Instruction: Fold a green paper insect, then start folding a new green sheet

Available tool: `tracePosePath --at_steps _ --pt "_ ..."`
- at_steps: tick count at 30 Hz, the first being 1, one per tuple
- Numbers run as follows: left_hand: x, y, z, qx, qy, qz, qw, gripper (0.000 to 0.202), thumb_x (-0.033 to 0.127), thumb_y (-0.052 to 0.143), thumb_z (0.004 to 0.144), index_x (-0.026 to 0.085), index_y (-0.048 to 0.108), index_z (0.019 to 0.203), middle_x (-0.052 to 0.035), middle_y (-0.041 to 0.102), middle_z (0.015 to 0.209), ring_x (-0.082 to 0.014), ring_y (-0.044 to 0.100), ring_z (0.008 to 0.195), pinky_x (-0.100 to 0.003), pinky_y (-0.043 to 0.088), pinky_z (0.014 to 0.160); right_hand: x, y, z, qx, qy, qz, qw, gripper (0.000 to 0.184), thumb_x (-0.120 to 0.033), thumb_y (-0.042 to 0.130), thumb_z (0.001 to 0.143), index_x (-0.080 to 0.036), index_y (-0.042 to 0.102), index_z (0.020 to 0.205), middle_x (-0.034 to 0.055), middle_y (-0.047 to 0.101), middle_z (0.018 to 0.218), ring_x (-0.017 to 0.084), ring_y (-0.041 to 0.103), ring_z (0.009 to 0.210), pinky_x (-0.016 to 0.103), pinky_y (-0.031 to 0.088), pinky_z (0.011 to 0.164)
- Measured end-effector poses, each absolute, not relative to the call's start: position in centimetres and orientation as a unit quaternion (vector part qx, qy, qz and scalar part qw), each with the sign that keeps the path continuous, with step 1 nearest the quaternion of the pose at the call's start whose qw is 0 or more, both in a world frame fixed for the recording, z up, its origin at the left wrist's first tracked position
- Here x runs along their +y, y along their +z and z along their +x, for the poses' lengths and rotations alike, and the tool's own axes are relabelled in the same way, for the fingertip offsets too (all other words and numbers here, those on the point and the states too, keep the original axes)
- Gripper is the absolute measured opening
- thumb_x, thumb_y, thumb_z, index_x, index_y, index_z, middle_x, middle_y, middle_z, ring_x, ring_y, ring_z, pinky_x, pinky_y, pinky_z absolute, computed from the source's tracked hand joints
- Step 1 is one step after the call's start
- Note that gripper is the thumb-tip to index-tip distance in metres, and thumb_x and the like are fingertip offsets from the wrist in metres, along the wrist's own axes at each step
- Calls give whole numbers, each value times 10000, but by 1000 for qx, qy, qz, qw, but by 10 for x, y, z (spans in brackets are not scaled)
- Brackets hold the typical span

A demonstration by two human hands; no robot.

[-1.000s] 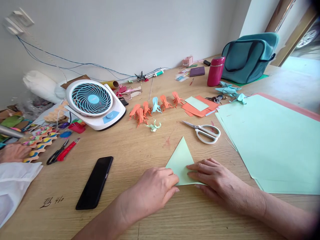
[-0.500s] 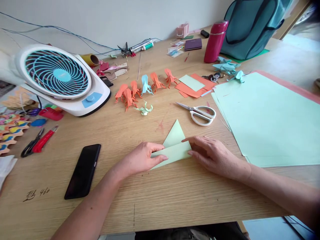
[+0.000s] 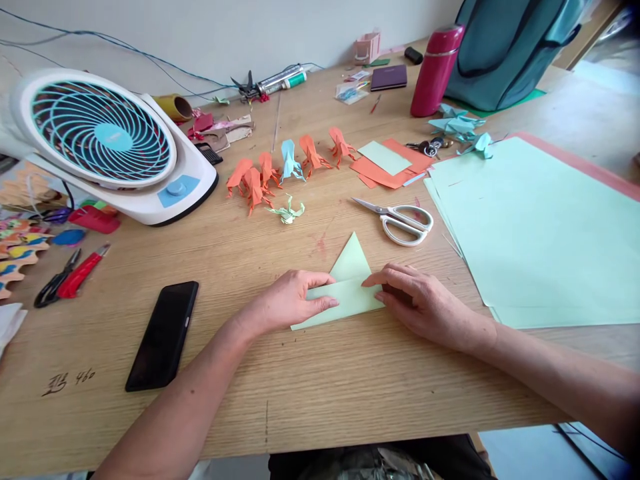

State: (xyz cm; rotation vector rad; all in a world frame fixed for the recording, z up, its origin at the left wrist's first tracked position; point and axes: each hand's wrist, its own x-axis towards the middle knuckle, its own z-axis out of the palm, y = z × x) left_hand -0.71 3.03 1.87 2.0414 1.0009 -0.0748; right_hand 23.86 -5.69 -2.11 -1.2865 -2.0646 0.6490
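Observation:
A pale green sheet of paper (image 3: 345, 301) lies low over the table before me, with a triangular flap pointing away and a folded strip along the near side. My left hand (image 3: 295, 297) grips its left end, thumb on top and fingers behind the strip. At the right end, my right hand (image 3: 423, 300) pinches the paper between thumb and fingertips. Beyond the paper lie white-handled scissors (image 3: 400, 221), closed. A small pale green folded paper figure (image 3: 289, 211) sits farther off to the left.
Orange paper figures (image 3: 314, 153) and a blue one (image 3: 290, 160) stand behind. Large green sheets (image 3: 540, 233) cover the right side. A black phone (image 3: 163, 337) lies left of my left forearm, and a fan (image 3: 115, 140) stands back left. A pink bottle (image 3: 436, 73) is at the back.
The near strip of the paper has tipped flatter toward me. My right index finger has moved onto the strip's upper edge. The view has shifted slightly.

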Motion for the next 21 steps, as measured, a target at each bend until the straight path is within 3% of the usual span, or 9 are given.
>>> tracePosePath --at_steps 8,21 --pt "28 12 -8 407 13 833 375 256 387 630 882 243 696 1082 29 735 974 -155 639 805 -258 440 723 -57 -21 237 -793 228 -495 271 191 -150 546 953 -194 632 1118 60 622 952 199 607 857 374 447 794" --pt "30 8 -7 424 18 837 346 222 357 616 896 260 667 1089 32 711 915 -153 630 785 -268 447 696 -58 -21 236 -802 214 -497 253 305 -139 562 935 -204 624 1227 83 599 964 234 597 915 420 456 823"
